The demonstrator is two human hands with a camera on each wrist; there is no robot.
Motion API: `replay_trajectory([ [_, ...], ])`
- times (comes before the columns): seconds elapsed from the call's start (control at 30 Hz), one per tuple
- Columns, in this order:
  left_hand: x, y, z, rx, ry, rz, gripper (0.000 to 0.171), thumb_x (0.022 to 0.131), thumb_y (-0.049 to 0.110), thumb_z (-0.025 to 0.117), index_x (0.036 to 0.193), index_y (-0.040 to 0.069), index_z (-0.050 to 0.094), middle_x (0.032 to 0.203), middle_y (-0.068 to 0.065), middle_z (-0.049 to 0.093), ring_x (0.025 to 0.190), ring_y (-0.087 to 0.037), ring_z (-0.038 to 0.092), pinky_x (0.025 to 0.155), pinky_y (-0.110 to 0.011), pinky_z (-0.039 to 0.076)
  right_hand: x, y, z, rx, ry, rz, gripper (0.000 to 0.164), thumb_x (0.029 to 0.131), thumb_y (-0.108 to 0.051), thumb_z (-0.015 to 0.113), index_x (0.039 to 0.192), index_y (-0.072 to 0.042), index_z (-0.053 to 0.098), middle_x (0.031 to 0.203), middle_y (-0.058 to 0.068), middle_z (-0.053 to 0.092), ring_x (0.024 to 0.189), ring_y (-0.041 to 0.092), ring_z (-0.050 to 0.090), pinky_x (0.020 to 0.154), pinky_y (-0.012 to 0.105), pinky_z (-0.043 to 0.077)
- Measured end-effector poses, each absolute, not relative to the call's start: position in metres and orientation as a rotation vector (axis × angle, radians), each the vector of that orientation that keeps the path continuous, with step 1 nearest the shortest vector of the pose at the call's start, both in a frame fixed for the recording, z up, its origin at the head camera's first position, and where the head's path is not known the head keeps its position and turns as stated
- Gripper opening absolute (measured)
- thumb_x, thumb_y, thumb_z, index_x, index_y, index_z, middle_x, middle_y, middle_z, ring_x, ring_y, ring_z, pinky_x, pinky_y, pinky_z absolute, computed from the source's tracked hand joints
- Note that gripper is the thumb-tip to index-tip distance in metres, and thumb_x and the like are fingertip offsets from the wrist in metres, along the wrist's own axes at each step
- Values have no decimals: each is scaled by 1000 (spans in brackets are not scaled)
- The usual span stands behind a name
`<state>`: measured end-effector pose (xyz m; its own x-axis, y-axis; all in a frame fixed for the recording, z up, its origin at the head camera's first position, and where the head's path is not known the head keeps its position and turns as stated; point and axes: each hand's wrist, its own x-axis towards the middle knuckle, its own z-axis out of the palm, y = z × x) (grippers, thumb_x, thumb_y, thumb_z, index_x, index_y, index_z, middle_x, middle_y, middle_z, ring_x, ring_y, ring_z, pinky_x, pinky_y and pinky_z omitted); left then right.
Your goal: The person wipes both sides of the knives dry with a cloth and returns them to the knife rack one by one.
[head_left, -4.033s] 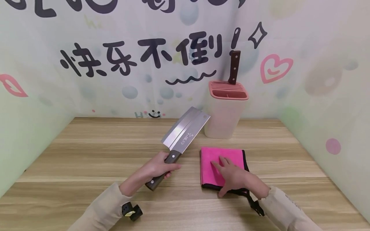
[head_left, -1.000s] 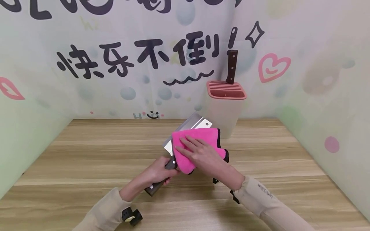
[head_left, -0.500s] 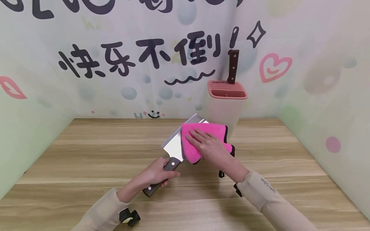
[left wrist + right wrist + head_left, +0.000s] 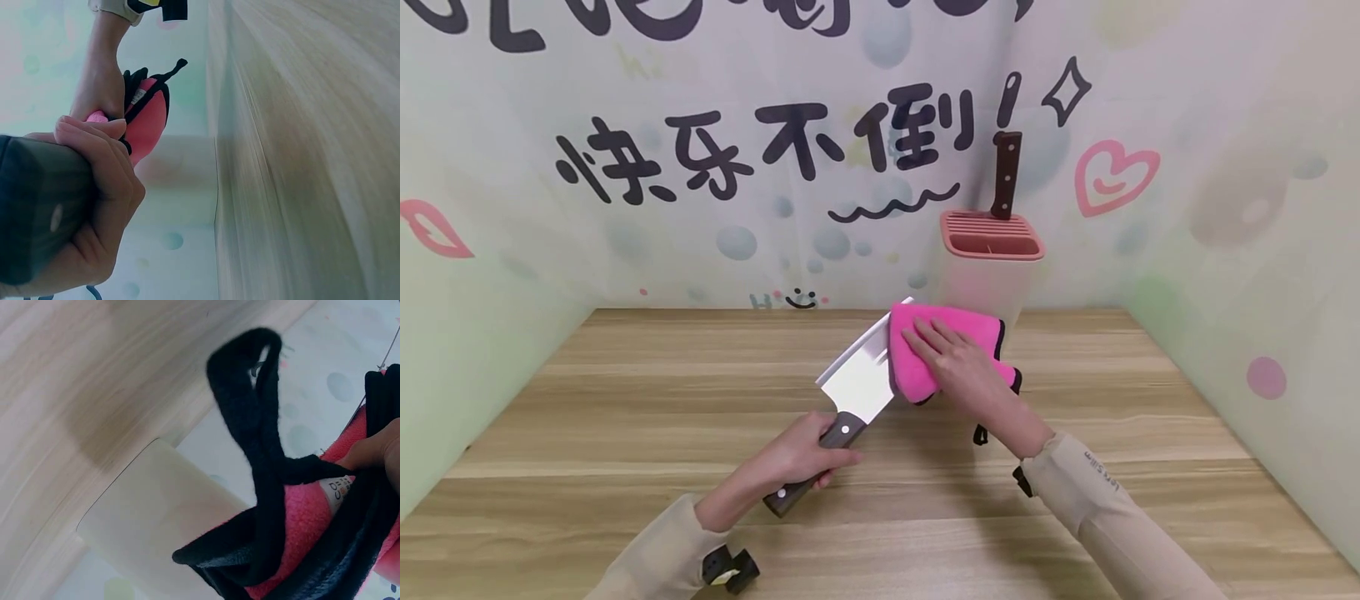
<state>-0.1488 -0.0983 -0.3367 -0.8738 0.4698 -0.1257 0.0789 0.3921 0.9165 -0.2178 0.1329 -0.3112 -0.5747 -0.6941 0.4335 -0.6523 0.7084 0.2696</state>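
Observation:
My left hand [image 4: 801,454] grips the dark riveted handle of a cleaver [image 4: 856,379], which is raised above the table with its blade slanting away to the right. A folded pink cloth [image 4: 907,362] with black edging covers the far end of the blade. On top of the cloth lie the fingers of my right hand [image 4: 966,375]; in the right wrist view its thumb [image 4: 378,450] presses the cloth's underside, beside a white label. The left wrist view shows the handle's butt [image 4: 37,212] close up. Cloth and hand hide the blade's tip.
Behind the cloth, near the back wall, stands a white knife holder [image 4: 973,283] with a pink slotted top. One brown-handled knife [image 4: 1007,175] is upright in it. The wooden table [image 4: 647,400] meets printed walls at the back and sides.
My right hand took the cloth from the table onto the blade. Over the last second it has slid up and right toward the tip, uncovering the blade near the handle. The left hand stays nearly still.

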Motion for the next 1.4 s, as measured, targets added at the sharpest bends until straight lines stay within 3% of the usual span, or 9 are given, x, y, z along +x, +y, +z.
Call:
replay_trajectory([
  [0.57,-146,-103,-338,514,2245,1484,21,79,8,64,74,2,44,45,1,42,35,-6,40,35,-18,35,-222,144,-306,975,-2422,-208,46,74,1,67,119,-7,57,119,21,53,109,34,51,85,44,46],
  [0.83,-147,-101,-338,493,2245,1468,22,79,10,65,75,3,44,45,1,42,36,-6,41,35,-17,35,-221,141,-304,968,-2315,-364,38,77,-1,65,113,-12,62,113,18,58,103,31,54,83,43,46],
  [1.1,-147,-98,-337,463,2262,1435,22,79,11,65,74,4,45,45,1,43,36,-6,41,36,-17,35,-214,134,-307,1040,-2229,-466,37,74,-4,68,109,-14,64,107,14,60,97,28,57,80,39,47],
  [1.4,-149,-96,-339,459,2241,1426,21,79,10,65,75,3,46,45,0,44,36,-5,42,36,-17,36,-201,125,-307,1121,-2193,-482,42,74,-6,69,114,-15,62,114,10,59,105,25,53,85,38,45],
])
